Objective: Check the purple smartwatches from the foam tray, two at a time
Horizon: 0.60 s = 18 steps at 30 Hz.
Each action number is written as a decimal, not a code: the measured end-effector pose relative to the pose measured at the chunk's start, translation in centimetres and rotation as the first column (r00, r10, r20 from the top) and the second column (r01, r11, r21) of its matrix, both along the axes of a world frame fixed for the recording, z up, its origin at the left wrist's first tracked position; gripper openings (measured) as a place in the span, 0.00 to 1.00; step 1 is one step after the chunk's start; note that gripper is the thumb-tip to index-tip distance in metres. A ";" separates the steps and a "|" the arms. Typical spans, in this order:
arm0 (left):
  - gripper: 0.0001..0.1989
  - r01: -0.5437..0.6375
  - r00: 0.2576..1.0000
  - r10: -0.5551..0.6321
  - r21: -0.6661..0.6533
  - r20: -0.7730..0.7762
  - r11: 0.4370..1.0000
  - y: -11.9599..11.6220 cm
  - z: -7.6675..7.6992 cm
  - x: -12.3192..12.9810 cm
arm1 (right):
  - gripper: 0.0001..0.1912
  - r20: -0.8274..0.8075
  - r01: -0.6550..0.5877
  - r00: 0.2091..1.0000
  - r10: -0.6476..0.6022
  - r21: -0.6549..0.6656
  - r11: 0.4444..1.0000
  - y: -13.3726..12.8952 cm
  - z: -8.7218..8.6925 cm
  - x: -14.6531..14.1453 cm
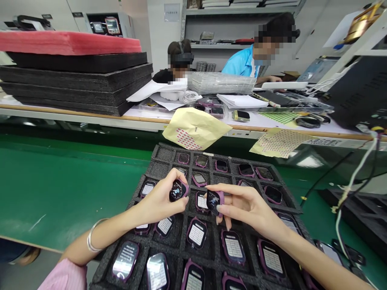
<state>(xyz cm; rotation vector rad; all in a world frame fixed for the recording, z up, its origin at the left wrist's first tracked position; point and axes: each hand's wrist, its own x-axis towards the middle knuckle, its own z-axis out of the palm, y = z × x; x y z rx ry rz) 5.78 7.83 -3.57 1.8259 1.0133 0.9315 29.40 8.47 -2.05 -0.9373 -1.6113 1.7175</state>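
My left hand [169, 193] pinches a purple-cased smartwatch [177, 190] whose lit screen shows a dial. In my right hand [238, 203] is a second smartwatch [214, 201], also purple, gripped between thumb and fingers with its screen tilted toward the left. Both hands are over a black foam tray [186, 219] divided into compartments. Most compartments in view hold purple watches. A watch with a white grid on its screen [196, 233] lies below and between my hands; farther back, a watch with a dark screen [246, 170] rests in the back row. My left wrist wears a silver bangle.
A green bench [60, 181] stretches left of the tray. Behind it, a shelf carries stacked black foam trays [75, 80] with a pink foam sheet [69, 42] on top. Yellow sticker sheets [196, 129] hang off the shelf edge. Cables [356, 173] dangle at right. Two people sit beyond.
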 end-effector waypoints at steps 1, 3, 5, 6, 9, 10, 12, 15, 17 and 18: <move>0.12 -0.004 1.000 0.004 0.005 -0.005 1.000 0.0 0.0 0.0 | 0.22 0.010 0.002 1.000 -0.002 0.007 1.000 0.0 0.0 0.0; 0.11 -0.007 1.000 0.008 0.009 -0.024 1.000 0.0 0.0 0.0 | 0.22 0.037 0.006 0.999 -0.007 0.018 1.000 0.1 -0.1 0.0; 0.11 -0.004 0.999 0.005 0.008 -0.042 1.000 0.0 -0.1 -0.1 | 0.22 0.053 0.007 0.999 -0.008 0.014 1.000 0.1 0.0 0.1; 0.11 -0.004 0.999 0.004 0.008 -0.042 1.000 0.0 -0.1 -0.1 | 0.23 0.057 0.008 0.998 -0.009 0.010 1.000 0.1 0.0 0.1; 0.11 -0.022 0.999 0.022 0.012 -0.025 1.000 0.0 0.0 0.0 | 0.24 0.071 0.026 0.997 -0.028 0.018 0.999 0.1 0.0 0.1; 0.11 -0.030 0.999 0.030 0.012 -0.023 0.999 0.0 0.0 0.0 | 0.24 0.079 0.035 0.996 -0.037 0.027 0.999 0.1 0.0 0.2; 0.11 -0.039 0.999 0.039 0.013 -0.030 0.999 0.0 0.1 0.0 | 0.24 0.088 0.043 0.995 -0.047 0.045 0.998 0.1 0.0 0.3; 0.12 -0.046 0.999 0.046 0.019 -0.010 0.999 -0.1 0.0 0.0 | 0.23 0.064 0.042 0.997 -0.045 0.051 0.998 0.1 0.1 0.4; 0.12 -0.074 0.997 0.073 0.029 0.034 0.997 -0.2 -0.1 -0.1 | 0.23 0.031 0.040 0.999 -0.042 0.047 0.998 0.0 0.2 0.4; 0.12 -0.088 0.995 0.087 0.034 0.054 0.996 -0.2 -0.1 -0.1 | 0.23 0.018 0.041 0.999 -0.041 0.047 0.998 0.0 0.3 0.4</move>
